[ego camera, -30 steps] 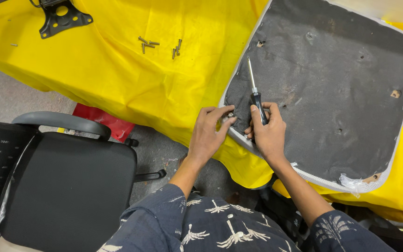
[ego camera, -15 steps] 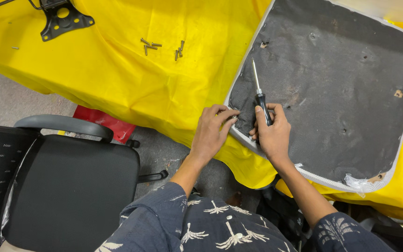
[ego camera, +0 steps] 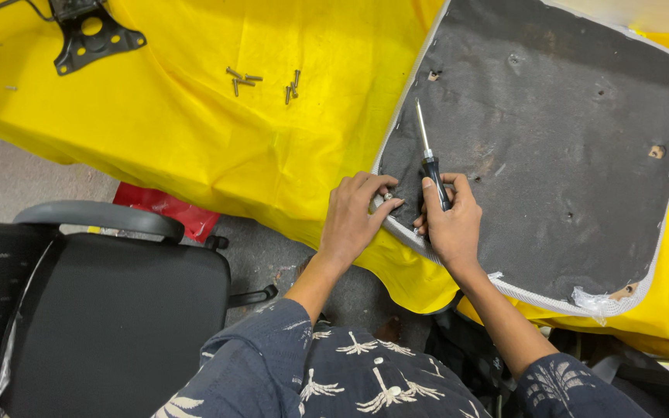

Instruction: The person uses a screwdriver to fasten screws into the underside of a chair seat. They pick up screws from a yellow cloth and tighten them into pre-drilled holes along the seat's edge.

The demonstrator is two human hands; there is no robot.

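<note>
An upturned chair seat, dark grey underneath with a white edging, lies on a yellow sheet. My right hand rests on its near edge and grips a black-handled screwdriver, shaft pointing away from me. My left hand pinches the white edging at the seat's near-left edge, right beside the right hand.
Several loose screws lie on the yellow sheet to the left. A black metal bracket sits at the far left. A black office chair with a grey armrest stands at my left, a red item on the floor by it.
Both hands stay at the seat's near edge. The left fingers have curled tighter onto the edging, and the screwdriver stands slightly more upright in the right hand.
</note>
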